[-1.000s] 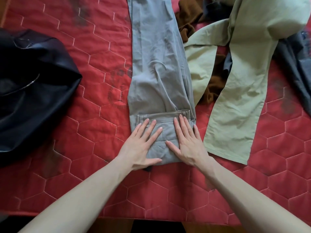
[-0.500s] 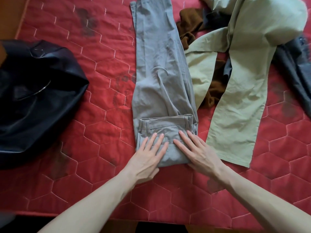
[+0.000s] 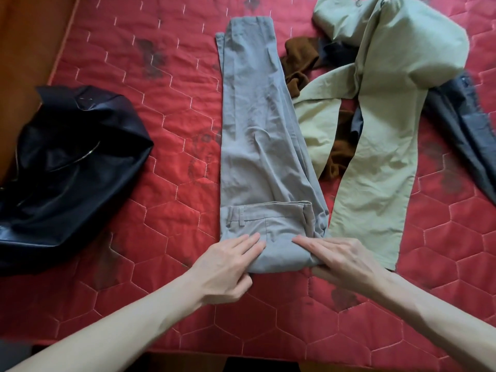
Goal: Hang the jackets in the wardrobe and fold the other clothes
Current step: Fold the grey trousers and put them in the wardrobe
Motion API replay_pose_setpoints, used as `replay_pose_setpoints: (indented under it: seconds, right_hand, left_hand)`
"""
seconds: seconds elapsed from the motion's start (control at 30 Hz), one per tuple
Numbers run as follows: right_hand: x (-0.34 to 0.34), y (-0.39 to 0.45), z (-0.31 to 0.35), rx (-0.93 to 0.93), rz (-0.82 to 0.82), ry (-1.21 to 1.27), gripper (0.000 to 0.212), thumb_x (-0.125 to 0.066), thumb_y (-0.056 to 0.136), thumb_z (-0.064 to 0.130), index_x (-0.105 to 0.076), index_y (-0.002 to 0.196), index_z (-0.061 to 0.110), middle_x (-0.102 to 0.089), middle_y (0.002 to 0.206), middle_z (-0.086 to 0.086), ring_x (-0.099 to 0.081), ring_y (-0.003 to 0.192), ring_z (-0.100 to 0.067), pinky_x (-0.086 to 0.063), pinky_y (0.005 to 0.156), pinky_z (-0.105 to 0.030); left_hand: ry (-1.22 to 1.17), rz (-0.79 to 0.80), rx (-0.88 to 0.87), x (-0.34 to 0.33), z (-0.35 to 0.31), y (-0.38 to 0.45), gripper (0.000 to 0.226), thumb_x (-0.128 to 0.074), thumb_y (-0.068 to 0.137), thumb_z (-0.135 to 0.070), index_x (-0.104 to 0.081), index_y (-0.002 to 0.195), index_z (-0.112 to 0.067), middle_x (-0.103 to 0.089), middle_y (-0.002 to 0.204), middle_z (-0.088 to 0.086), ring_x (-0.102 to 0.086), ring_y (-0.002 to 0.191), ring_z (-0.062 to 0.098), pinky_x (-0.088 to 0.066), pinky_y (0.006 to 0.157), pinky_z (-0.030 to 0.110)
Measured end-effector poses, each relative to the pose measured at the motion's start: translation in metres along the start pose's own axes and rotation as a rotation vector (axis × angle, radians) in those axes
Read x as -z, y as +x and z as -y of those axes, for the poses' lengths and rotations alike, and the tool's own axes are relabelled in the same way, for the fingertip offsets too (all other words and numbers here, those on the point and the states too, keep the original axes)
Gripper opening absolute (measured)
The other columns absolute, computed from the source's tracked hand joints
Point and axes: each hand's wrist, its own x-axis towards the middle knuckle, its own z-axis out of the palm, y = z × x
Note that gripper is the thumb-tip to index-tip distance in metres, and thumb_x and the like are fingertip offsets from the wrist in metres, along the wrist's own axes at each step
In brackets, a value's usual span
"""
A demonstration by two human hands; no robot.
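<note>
Grey trousers (image 3: 257,135) lie lengthwise down the middle of the red quilted bed (image 3: 174,108), their waistband end folded over towards me. My left hand (image 3: 228,267) holds the left corner of that near fold, fingers on top and thumb tucked at the edge. At the right corner my right hand (image 3: 338,260) does the same, with the thumb under the fold. A black leather jacket (image 3: 67,167) lies crumpled at the left. Pale green trousers (image 3: 386,135) sprawl to the right of the grey pair.
A brown garment (image 3: 300,60) and a dark one lie under the green trousers. A dark grey garment (image 3: 467,135) runs off the right edge. The bed's near edge (image 3: 241,353) is just below my forearms, and an orange-brown surface (image 3: 29,38) borders the bed at the far left.
Both hands slid back from flat on the folded waistband to its near edge and took hold of the fold's corners. The view shifted, showing more of the far bed.
</note>
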Motion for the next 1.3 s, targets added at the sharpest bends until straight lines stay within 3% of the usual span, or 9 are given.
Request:
replay_pose_setpoints:
  seconds: [0.33, 0.5, 0.57, 0.67, 0.77, 0.9, 1.07, 1.2, 1.3]
  right_hand:
    - [0.004, -0.051, 0.066, 0.071, 0.069, 0.212, 0.055, -0.072, 0.069, 0.022, -0.074, 0.124, 0.014, -0.077, 0.105, 0.011, -0.069, 0.078, -0.001, -0.054, 0.067, -0.016]
    - [0.008, -0.075, 0.092, 0.070, 0.158, 0.173, 0.038, -0.047, 0.102, 0.043, -0.068, 0.132, 0.035, -0.067, 0.084, 0.022, -0.058, 0.066, 0.007, -0.048, 0.062, -0.008]
    - [0.009, -0.070, 0.093, 0.076, 0.071, 0.341, 0.041, -0.066, 0.098, 0.034, -0.065, 0.138, 0.025, -0.061, 0.081, 0.013, -0.056, 0.067, -0.001, -0.048, 0.062, -0.015]
    - [0.007, -0.067, 0.087, 0.012, 0.060, 0.503, 0.059, -0.079, 0.089, 0.045, -0.061, 0.141, 0.023, -0.063, 0.110, 0.012, -0.063, 0.103, -0.004, -0.053, 0.088, -0.023]
    - [-0.013, -0.071, 0.073, -0.108, 0.176, 0.487, 0.079, -0.085, 0.082, 0.044, -0.049, 0.150, 0.029, -0.048, 0.153, 0.012, -0.046, 0.143, -0.012, -0.037, 0.115, -0.029]
    - [-0.039, -0.059, 0.057, -0.422, 0.050, 0.689, 0.055, -0.083, 0.083, 0.011, -0.064, 0.132, 0.029, -0.066, 0.131, 0.021, -0.062, 0.123, -0.001, -0.049, 0.104, -0.031]
    - [-0.048, -0.046, 0.046, -0.717, 0.073, 0.777, 0.019, -0.079, 0.089, 0.033, -0.071, 0.105, 0.026, -0.076, 0.101, 0.023, -0.071, 0.094, 0.002, -0.052, 0.079, -0.021]
    - [-0.055, -0.029, 0.041, -0.830, -0.030, 0.853, 0.027, -0.079, 0.091, 0.018, -0.066, 0.113, 0.029, -0.074, 0.106, 0.026, -0.068, 0.098, 0.007, -0.049, 0.081, -0.012]
    - [-0.061, -0.022, 0.034, -0.850, -0.001, 0.905, 0.048, -0.086, 0.085, 0.023, -0.062, 0.124, 0.033, -0.072, 0.118, 0.024, -0.065, 0.111, 0.008, -0.049, 0.091, -0.012]
  left_hand:
    - [-0.153, 0.033, -0.113, -0.017, -0.032, -0.085, 0.071, -0.060, 0.070, -0.028, -0.060, 0.139, -0.012, -0.067, 0.140, 0.001, -0.065, 0.125, 0.011, -0.052, 0.103, 0.023]
    - [-0.278, 0.094, -0.141, -0.003, -0.036, -0.099, 0.062, -0.070, 0.069, -0.037, -0.059, 0.128, -0.023, -0.071, 0.090, -0.011, -0.065, 0.079, 0.003, -0.051, 0.063, 0.018]
    - [-0.337, 0.098, -0.128, 0.003, -0.038, -0.100, 0.056, -0.070, 0.071, -0.034, -0.058, 0.125, -0.025, -0.063, 0.077, -0.009, -0.059, 0.068, 0.006, -0.044, 0.056, 0.019]
    - [-0.409, 0.069, -0.055, 0.007, -0.038, -0.096, 0.050, -0.071, 0.069, -0.023, -0.061, 0.118, -0.025, -0.058, 0.074, -0.009, -0.055, 0.063, 0.008, -0.032, 0.059, 0.011]
    - [-0.508, 0.035, 0.064, 0.001, -0.029, -0.085, 0.050, -0.067, 0.073, -0.018, -0.060, 0.122, -0.027, -0.065, 0.076, -0.008, -0.061, 0.063, 0.011, -0.047, 0.060, 0.020]
    - [-0.679, -0.014, 0.205, -0.004, -0.018, -0.063, 0.038, -0.065, 0.082, -0.014, -0.067, 0.119, -0.027, -0.073, 0.094, -0.015, -0.071, 0.080, 0.004, -0.055, 0.074, 0.023]
    - [-0.884, -0.278, 0.662, -0.010, 0.002, -0.042, 0.028, -0.089, 0.079, -0.024, -0.075, 0.103, -0.030, -0.076, 0.097, -0.013, -0.072, 0.092, 0.005, -0.057, 0.086, 0.026]
    - [-1.219, -0.394, 0.991, -0.021, 0.013, -0.031, 0.063, -0.087, 0.061, -0.061, -0.076, 0.103, -0.015, -0.079, 0.099, 0.007, -0.074, 0.093, 0.016, -0.058, 0.088, 0.038]
    - [-1.365, -0.212, 1.001, -0.036, 0.008, -0.033, 0.074, -0.090, 0.060, -0.054, -0.072, 0.120, -0.015, -0.080, 0.110, 0.001, -0.075, 0.106, 0.018, -0.058, 0.099, 0.043]
